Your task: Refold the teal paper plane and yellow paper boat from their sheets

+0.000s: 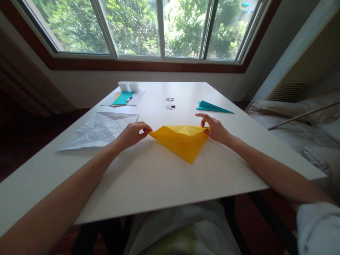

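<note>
One white desk (159,187) carries everything, narrowing toward its far edge. On its left side lies a creased white sheet (99,125), its long axis slanting from near left to far right, partly hidden by the person's left arm.

Right of that, at the middle of the desk, is the folded yellow paper (183,140). Its long axis runs left to right, the right end slightly farther away; one corner points toward the near edge, leaning a little right, and the far side rises in a low creased ridge.

At the far left, a teal sheet (122,98) lies over a pale sheet (139,96). A folded teal paper (212,107) rests at the far right, its narrow tip pointing right and slightly near.

The person's left hand (132,134) has its fingers pinched together on the yellow paper's left corner. The right hand (216,130) grips the right corner, index finger lifted clear.

Two white boxes (129,86) stand side by side at the far left. Two round pieces (169,106) lie near the far middle, one beyond the other. A pen (129,99) rests on the teal sheet.
</note>
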The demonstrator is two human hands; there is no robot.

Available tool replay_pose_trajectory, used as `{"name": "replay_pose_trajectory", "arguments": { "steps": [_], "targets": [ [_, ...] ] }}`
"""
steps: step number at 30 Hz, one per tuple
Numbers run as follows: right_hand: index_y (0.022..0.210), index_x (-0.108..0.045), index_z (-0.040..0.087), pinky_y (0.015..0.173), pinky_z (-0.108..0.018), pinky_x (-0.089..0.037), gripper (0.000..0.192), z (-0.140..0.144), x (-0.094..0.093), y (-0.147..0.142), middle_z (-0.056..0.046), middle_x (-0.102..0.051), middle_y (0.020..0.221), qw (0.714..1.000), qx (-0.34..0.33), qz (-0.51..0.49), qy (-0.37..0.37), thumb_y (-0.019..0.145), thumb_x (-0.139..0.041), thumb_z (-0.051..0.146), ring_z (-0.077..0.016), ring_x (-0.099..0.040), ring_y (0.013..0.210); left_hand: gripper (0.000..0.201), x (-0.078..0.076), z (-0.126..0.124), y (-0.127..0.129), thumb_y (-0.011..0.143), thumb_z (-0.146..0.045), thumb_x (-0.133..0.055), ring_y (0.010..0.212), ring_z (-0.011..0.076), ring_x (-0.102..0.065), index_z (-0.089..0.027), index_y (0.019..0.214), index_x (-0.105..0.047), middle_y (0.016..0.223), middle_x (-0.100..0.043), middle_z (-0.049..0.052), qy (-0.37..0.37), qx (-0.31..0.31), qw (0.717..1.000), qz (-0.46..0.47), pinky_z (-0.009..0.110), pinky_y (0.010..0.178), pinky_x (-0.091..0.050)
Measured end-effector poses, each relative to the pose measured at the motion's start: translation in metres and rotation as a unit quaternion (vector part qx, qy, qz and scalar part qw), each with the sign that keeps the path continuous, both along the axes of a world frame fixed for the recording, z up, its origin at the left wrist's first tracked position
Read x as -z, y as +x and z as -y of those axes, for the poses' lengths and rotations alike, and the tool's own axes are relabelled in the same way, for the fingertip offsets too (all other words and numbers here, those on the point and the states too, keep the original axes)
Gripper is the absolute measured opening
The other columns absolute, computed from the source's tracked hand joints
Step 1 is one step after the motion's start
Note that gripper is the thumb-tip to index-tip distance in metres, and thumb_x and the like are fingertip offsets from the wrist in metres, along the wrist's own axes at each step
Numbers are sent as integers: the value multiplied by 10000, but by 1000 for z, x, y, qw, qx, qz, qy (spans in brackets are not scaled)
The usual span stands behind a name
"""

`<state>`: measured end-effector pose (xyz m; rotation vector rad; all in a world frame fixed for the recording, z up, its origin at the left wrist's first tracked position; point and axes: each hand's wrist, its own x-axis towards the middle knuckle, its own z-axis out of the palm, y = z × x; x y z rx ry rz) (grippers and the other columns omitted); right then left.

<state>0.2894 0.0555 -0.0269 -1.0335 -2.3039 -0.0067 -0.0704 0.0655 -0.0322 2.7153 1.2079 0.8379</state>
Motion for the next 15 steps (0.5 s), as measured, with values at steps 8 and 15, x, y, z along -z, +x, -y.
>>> {"name": "replay_pose_trajectory", "arguments": {
  "steps": [8,15],
  "targets": [
    [1254,-490,210,907,-427,-381,480,18,-2,-16,-115,-550,1165,981,-46,178,63,786,-506,108,-266,-470,1092,178,8,-5,-4,782,-259,-505,680,124,-602,-179,801,-663,769,-664,19,-43,17,999,-28,209,632,-469],
    [1157,-565,237,922,-379,-383,311,54,-8,-45,-71,-574,1193,956,-205,194,78,893,-417,165,-205,-489,1107,197,7,-6,-6,786,-261,-494,710,139,-609,-184,810,-674,807,-664,35,-53,13,997,-47,236,677,-477]
  ]
}}
